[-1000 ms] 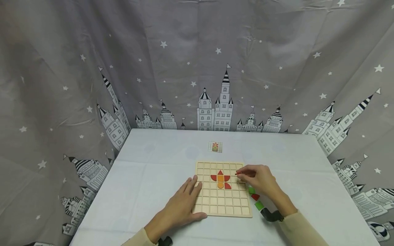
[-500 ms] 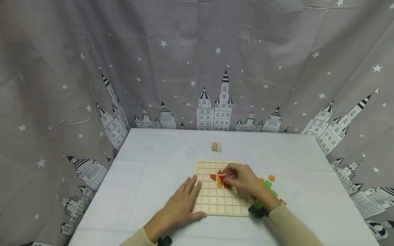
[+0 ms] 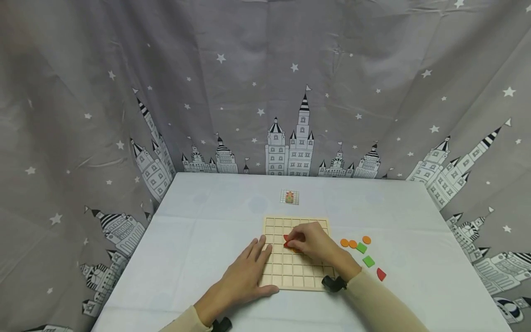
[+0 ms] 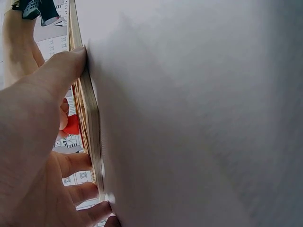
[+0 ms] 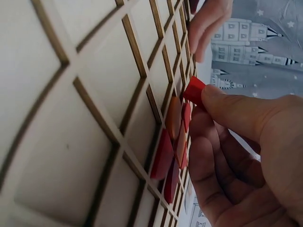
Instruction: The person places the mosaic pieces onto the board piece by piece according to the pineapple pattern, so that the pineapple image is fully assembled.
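Note:
A pale wooden board (image 3: 290, 281) divided into square cells lies on the white-covered table. My left hand (image 3: 244, 274) rests along its left side with fingers spread, the thumb at the near edge. Over the cells left of the board's middle, my right hand (image 3: 313, 240) pinches a small red tile (image 5: 193, 91) between thumb and fingers. In the right wrist view, an orange tile (image 5: 174, 113) and a red tile (image 5: 163, 155) sit in cells just below that hand. From the head, the right hand hides most of the laid tiles.
Right of the board lie several loose tiles: orange discs (image 3: 367, 240), green squares (image 3: 368, 261) and a red quarter-circle (image 3: 381, 274). Behind the board is a small gridded picture card (image 3: 289, 197). A grey castle-print curtain (image 3: 232, 115) hangs beyond the table.
My right hand has moved left from the board's right edge to the laid tiles, carrying the red tile. Loose tiles at the right came into view. The left hand stays put.

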The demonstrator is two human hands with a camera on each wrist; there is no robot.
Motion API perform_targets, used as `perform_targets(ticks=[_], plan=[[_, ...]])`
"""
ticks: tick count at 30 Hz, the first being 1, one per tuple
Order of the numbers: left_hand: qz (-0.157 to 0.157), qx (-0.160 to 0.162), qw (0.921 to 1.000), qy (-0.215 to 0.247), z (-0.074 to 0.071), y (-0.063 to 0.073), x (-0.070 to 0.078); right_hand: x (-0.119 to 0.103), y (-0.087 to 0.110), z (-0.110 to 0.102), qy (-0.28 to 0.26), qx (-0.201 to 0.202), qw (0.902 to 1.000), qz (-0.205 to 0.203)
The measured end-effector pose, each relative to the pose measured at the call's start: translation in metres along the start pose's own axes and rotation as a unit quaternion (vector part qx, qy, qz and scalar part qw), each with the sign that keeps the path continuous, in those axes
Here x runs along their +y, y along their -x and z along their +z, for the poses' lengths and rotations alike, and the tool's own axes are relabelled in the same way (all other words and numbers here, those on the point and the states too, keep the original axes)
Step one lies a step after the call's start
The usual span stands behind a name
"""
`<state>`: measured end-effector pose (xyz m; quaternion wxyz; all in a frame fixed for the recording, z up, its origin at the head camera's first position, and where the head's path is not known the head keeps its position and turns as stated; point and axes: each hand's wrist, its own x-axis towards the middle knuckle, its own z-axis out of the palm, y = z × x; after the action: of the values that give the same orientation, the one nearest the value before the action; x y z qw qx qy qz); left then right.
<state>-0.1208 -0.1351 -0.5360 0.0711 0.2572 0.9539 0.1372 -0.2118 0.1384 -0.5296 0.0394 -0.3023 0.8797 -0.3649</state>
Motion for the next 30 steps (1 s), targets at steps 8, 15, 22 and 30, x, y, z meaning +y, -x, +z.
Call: perform_targets(ticks=[8, 15, 22, 30], plan=[[0.0, -0.001, 1.0, -0.006, 0.0005, -0.0004, 0.0001, 0.0024, -0.0053, 0.0054, 0.02, 0.005, 0.9998, -0.003], [0.002, 0.0, 1.0, -0.006, 0.0011, -0.0011, 0.0001, 0.0015, -0.0077, 0.0045, 0.034, 0.003, 0.9994, -0.011], [0.001, 0.001, 1.0, -0.004, 0.0006, -0.0004, 0.0011, -0.002, -0.0083, 0.0038, 0.037, -0.006, 0.9993, -0.003], [0.001, 0.001, 1.0, -0.007, 0.0007, -0.0009, 0.001, -0.0045, -0.004, 0.007, 0.053, -0.009, 0.9986, 0.001]])
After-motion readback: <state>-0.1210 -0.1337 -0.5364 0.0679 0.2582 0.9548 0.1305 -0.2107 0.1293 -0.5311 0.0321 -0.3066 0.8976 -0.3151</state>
